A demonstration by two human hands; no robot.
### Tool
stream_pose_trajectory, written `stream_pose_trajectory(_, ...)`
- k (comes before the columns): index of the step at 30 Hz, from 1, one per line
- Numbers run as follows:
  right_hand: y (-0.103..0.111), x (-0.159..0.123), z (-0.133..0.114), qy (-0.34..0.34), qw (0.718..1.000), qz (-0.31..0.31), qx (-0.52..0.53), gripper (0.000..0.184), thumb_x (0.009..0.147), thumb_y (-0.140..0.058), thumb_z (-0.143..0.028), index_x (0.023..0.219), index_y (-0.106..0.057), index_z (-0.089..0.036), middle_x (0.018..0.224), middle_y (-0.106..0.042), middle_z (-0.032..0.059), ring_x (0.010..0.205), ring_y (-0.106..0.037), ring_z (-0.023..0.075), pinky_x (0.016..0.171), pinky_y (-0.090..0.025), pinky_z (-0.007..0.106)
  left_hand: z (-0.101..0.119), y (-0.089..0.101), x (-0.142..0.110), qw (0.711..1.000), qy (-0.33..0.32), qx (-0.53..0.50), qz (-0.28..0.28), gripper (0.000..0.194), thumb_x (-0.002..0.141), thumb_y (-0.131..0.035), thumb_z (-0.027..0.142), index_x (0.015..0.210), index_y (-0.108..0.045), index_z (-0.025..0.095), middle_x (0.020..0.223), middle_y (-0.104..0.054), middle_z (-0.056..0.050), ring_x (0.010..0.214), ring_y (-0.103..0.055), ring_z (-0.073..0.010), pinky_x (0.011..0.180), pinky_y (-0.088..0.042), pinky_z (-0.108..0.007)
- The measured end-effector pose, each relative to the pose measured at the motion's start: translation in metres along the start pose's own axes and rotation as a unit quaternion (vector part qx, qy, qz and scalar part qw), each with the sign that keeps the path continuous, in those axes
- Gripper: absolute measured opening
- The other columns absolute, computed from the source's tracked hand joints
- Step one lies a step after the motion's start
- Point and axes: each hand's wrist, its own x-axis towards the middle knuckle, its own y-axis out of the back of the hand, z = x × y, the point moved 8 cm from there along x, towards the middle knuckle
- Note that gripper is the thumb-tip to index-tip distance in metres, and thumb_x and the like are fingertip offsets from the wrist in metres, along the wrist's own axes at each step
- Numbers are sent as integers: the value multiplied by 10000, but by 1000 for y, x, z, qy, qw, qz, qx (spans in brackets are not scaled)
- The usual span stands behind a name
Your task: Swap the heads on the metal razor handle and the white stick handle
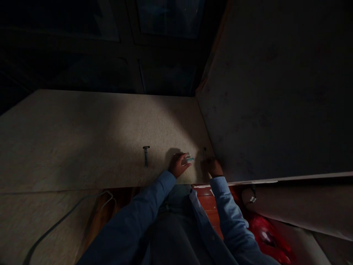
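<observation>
My left hand (179,166) is over the tabletop, thumb and fingers curled around a small clear piece with a teal strip (190,159). To its right, my right hand (215,168) is low by the table's right side, its fingers bent and deep in shadow; what they hold, if anything, cannot be made out. Just beyond those fingers shows a small thin item with a dark end (204,149), too dim to name. A razor (146,156) lies apart on the left, its dark head pointing away from me.
The pale speckled tabletop (96,136) meets an upright patterned panel (275,110) on the right. Dark window panes (171,18) stand behind. A grey cable (59,222) hangs at the lower left, and a shiny red object (267,235) lies at the lower right.
</observation>
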Motion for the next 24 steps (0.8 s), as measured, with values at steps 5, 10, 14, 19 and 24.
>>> stream_pose_trajectory(5,-10,-2,-12,43,998,-39,12,195,777,-658,-314,807,-762,-151,814,-768,105,853,-722,236,599,-427,236,-11,57,-37,999,49,-3,24,479,740,-790,334,1171,-618,216,1153,-676,-103,1102,-631,-261,965,-528,-446)
stream_pose_trajectory(10,-32,-21,-61,113,990,-80,19,159,766,-656,-333,750,-738,-199,775,-763,62,830,-718,234,623,-455,243,-42,150,-79,985,103,38,133,441,798,-729,401,1183,-600,230,1129,-670,-97,1077,-643,-265,916,-551,-444)
stream_pose_trajectory(14,-59,-46,-127,204,970,-127,38,138,777,-630,-296,797,-726,-199,845,-762,35,836,-708,205,692,-499,245,-90,222,-105,959,176,122,183,414,842,-670,410,1202,-587,225,1175,-659,-105,1091,-629,-283,903,-551,-459)
stream_pose_trajectory(19,-95,-75,-220,273,948,-155,44,153,796,-618,-274,851,-724,-178,878,-753,38,846,-698,196,726,-514,250,-146,269,-112,948,214,191,137,426,795,-704,348,1178,-625,179,1157,-686,-122,1113,-627,-299,974,-513,-477)
stream_pose_trajectory(24,-125,-86,-304,293,943,-155,18,131,792,-669,-294,853,-738,-199,921,-755,43,904,-700,206,744,-502,243,-175,277,-103,955,202,194,100,368,776,-719,343,1123,-669,233,1174,-703,-84,1135,-624,-272,1008,-486,-424)
